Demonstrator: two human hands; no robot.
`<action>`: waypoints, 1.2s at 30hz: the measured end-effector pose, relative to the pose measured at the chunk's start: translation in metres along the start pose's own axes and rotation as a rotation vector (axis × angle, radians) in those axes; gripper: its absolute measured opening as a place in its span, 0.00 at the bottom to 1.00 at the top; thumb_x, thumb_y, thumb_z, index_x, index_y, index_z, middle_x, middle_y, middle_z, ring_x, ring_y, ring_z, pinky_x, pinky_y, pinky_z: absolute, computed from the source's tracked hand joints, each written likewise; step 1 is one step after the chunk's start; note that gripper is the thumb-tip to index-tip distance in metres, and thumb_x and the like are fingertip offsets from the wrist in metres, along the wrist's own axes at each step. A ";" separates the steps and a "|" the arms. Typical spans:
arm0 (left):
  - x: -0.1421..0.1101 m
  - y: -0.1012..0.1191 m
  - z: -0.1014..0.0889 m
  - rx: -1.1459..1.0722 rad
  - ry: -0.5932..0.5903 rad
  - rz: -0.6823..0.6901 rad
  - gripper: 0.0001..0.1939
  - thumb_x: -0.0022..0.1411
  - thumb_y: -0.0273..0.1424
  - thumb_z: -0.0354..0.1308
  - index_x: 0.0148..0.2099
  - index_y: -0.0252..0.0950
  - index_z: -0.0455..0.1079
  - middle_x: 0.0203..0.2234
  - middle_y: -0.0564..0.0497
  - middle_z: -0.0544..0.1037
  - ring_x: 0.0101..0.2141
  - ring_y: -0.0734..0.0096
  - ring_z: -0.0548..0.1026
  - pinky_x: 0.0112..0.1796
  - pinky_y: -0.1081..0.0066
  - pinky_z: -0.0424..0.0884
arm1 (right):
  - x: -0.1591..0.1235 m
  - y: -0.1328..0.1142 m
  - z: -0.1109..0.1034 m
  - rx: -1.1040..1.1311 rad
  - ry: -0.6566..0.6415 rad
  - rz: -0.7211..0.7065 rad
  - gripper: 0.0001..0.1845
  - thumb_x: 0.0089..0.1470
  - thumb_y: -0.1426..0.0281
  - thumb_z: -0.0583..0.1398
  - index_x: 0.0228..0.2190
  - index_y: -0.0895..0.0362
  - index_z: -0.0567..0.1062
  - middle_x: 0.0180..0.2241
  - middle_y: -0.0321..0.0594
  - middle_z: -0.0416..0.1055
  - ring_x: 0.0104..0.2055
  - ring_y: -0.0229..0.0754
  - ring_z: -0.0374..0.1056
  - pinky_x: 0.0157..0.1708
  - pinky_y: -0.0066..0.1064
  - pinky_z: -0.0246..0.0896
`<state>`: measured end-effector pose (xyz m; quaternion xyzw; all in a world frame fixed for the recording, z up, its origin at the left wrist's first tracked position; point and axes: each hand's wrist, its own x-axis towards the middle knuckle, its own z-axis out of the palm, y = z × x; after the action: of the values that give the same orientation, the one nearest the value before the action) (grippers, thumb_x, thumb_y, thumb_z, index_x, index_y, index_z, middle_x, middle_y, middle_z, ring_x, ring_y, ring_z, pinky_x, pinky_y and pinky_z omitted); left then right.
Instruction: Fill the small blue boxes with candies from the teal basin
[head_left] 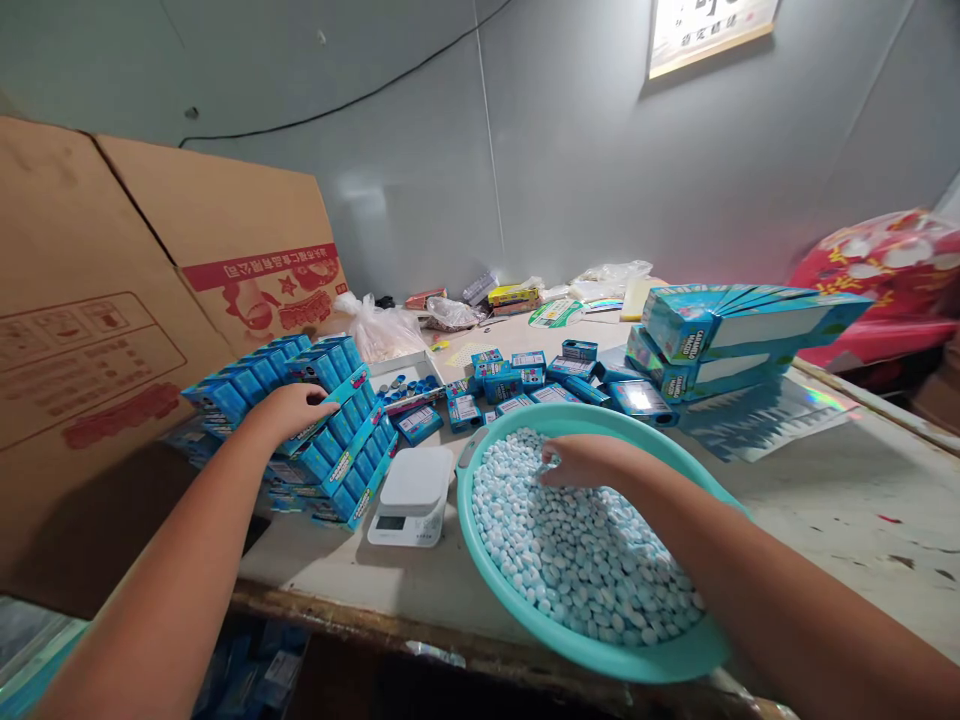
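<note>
Grey wall panels (570,170) back the whole scene, with a pale, scuffed tabletop (810,520) running along in front of them. So, the right hand (583,462) is down in a big teal basin (540,632), fingers curled in and touching the pile of small white and pale-blue pellets (592,565). Can't tell if it's actually got any pinched, since the fingertips are partly hidden. Left hand (292,412) sits on top of the stacked blue boxes (352,440), fingers bent over the upper row; whether it's gripping one, no way to tell from this angle.

Between that stack and the basin there's a white kitchen scale (416,480), its platform bare, right near the basin's rim. Just behind, a bunch of loose blue boxes (551,368) lie scattered every which way, next to a shallow white tray (389,372) with little blue bits in it. Over on the right, more big blue cartons (757,335) are piled up beside a shiny sheet (765,420). Far left is a huge brown cardboard box (75,330), and a clear plastic bag (386,325) slumps behind the stack.
</note>
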<state>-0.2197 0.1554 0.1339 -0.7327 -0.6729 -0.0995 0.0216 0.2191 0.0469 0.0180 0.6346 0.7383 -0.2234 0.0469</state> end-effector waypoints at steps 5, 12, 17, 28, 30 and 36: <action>-0.036 0.074 0.006 0.020 0.446 0.146 0.23 0.62 0.53 0.54 0.42 0.39 0.76 0.43 0.46 0.81 0.44 0.54 0.77 0.43 0.64 0.70 | 0.004 0.003 0.002 0.010 -0.015 -0.017 0.30 0.50 0.55 0.65 0.52 0.56 0.77 0.48 0.51 0.79 0.47 0.62 0.74 0.39 0.41 0.66; -0.006 0.170 0.122 -0.054 -0.051 0.315 0.20 0.64 0.41 0.55 0.54 0.40 0.74 0.49 0.46 0.79 0.48 0.59 0.77 0.46 0.68 0.69 | 0.008 0.003 0.001 0.006 -0.014 -0.003 0.35 0.46 0.50 0.67 0.52 0.56 0.78 0.48 0.50 0.79 0.47 0.60 0.74 0.40 0.41 0.68; 0.039 0.181 0.189 0.017 -0.103 0.239 0.37 0.57 0.37 0.61 0.68 0.36 0.60 0.60 0.35 0.70 0.56 0.48 0.73 0.52 0.62 0.68 | 0.008 0.006 -0.002 -0.025 0.073 0.059 0.25 0.47 0.58 0.68 0.47 0.53 0.81 0.48 0.47 0.80 0.48 0.62 0.74 0.44 0.46 0.71; 0.075 0.166 0.215 -0.125 -0.021 0.233 0.18 0.67 0.35 0.48 0.51 0.39 0.77 0.52 0.42 0.80 0.53 0.52 0.76 0.52 0.61 0.68 | 0.025 0.027 0.002 0.031 0.239 0.096 0.26 0.57 0.53 0.58 0.52 0.53 0.77 0.51 0.49 0.78 0.52 0.61 0.73 0.46 0.45 0.72; 0.070 0.158 0.214 -0.199 0.046 0.181 0.21 0.70 0.37 0.43 0.52 0.39 0.76 0.52 0.41 0.79 0.53 0.51 0.76 0.52 0.60 0.68 | 0.027 0.027 0.004 0.044 0.219 0.078 0.27 0.57 0.50 0.58 0.50 0.53 0.78 0.51 0.48 0.78 0.52 0.62 0.73 0.47 0.46 0.70; 0.034 0.140 0.202 -0.401 0.300 -0.033 0.21 0.69 0.36 0.40 0.50 0.37 0.73 0.51 0.39 0.79 0.54 0.52 0.74 0.53 0.58 0.69 | 0.026 0.020 0.008 0.069 0.153 0.071 0.35 0.56 0.45 0.56 0.51 0.58 0.77 0.55 0.56 0.74 0.54 0.62 0.71 0.50 0.46 0.68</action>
<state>-0.0545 0.2095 -0.0440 -0.6884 -0.6407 -0.3391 -0.0260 0.2320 0.0692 -0.0035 0.6768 0.7087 -0.1979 -0.0237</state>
